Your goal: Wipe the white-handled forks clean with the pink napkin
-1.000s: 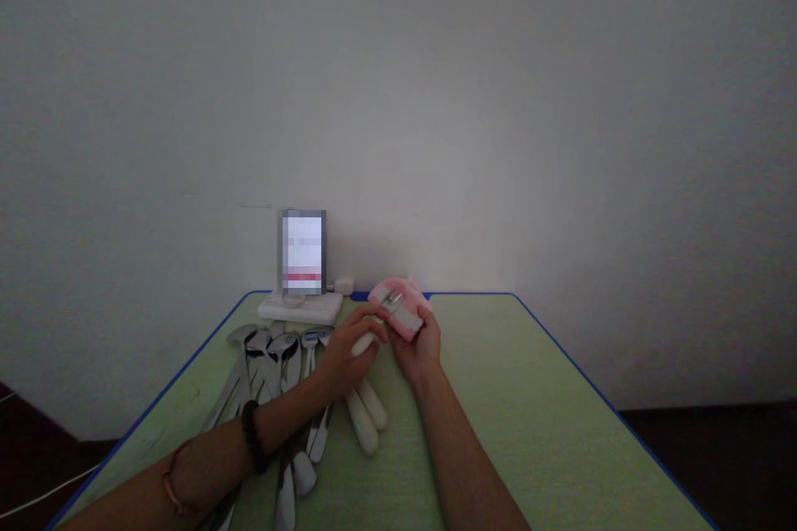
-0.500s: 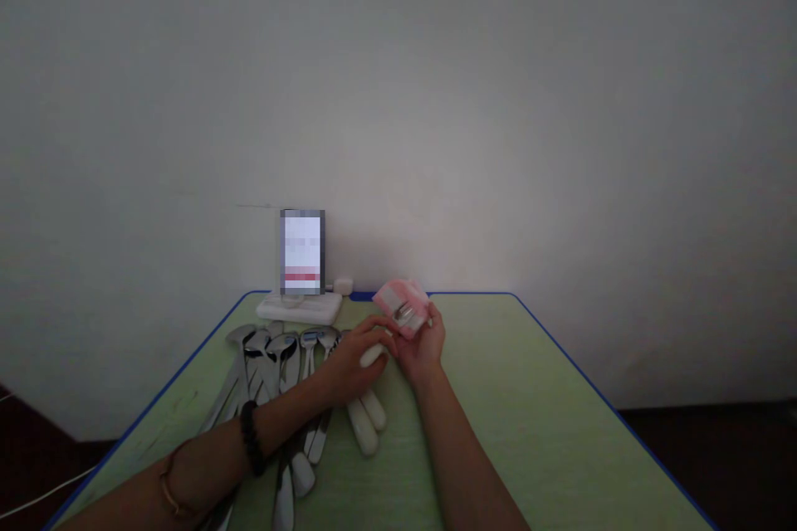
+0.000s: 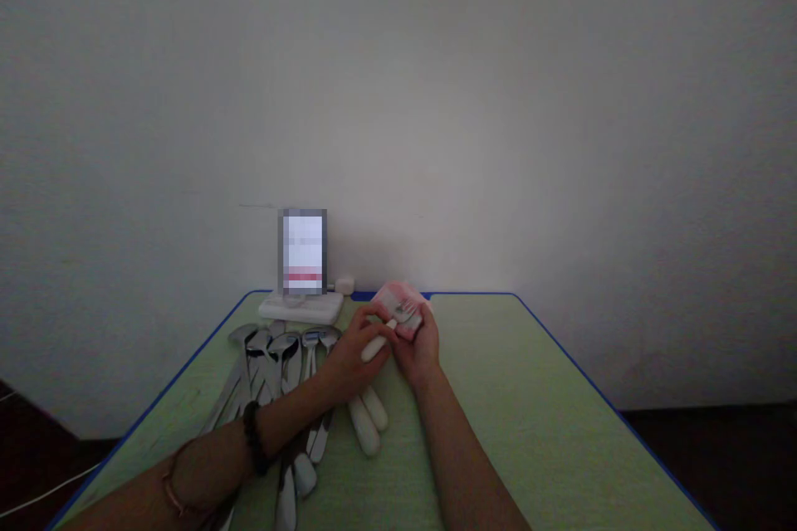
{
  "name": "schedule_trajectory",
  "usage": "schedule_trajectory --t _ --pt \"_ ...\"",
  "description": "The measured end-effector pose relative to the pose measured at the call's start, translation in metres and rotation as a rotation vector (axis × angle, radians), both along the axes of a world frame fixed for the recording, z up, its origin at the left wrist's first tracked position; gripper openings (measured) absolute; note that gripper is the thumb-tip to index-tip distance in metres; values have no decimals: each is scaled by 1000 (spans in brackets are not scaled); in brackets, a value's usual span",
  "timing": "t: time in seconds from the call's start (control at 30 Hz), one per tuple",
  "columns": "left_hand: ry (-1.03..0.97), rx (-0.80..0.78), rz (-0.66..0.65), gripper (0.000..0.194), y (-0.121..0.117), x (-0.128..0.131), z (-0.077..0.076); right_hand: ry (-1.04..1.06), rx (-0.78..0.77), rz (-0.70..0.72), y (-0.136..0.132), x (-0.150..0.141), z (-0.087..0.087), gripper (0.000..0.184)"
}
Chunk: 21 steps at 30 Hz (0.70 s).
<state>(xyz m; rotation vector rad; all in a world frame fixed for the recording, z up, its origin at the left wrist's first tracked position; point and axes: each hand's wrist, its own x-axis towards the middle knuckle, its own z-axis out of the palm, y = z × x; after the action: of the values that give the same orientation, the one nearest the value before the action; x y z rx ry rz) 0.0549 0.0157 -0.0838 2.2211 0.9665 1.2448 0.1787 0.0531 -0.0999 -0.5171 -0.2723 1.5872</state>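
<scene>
My left hand [image 3: 356,353] is closed around a utensil with a white handle [image 3: 374,348]. Its metal head [image 3: 404,311] rests against a pink and white cloth [image 3: 392,294]; tines seem to show, but the head is partly covered. My right hand [image 3: 420,348] grips that cloth from the right, with the thumb on its near side. Both hands meet above the table. Below and left of my left hand lie several metal spoons and other utensils [image 3: 285,342], partly hidden by my forearm. Two more white handles [image 3: 364,427] stick out beneath my left wrist.
A phone or small screen [image 3: 303,253], lit and blurred, stands on a white base [image 3: 302,309] at the table's back left. Beside it sits a small white plug-like block [image 3: 344,287]. The green table [image 3: 529,415] has a blue edge and meets a plain wall.
My left fingers have moved up and further onto the cloth, with the white handle tilting up. The cloth has folded in closer around the metal head, and my right fingers have curled inward.
</scene>
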Motion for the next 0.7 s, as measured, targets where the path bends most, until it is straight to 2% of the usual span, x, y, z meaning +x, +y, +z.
schedule_trajectory --t 0.07,0.2,0.43,0.57,0.7 --pt "8 -26 35 14 -1 0 2 -27 1 -36 2 0 -2 25" --pt "78 -188 -49 11 -3 0 7 -143 -3 -78 3 -2 -6 12" --pt "90 -256 -74 11 -3 -1 8 -227 83 -86 1 -4 -8 27" --pt "56 -239 -84 9 -3 0 9 -233 118 -75 1 -6 -5 36" --pt "17 -258 -121 10 -2 -3 6 -250 135 -82 1 -8 -6 37"
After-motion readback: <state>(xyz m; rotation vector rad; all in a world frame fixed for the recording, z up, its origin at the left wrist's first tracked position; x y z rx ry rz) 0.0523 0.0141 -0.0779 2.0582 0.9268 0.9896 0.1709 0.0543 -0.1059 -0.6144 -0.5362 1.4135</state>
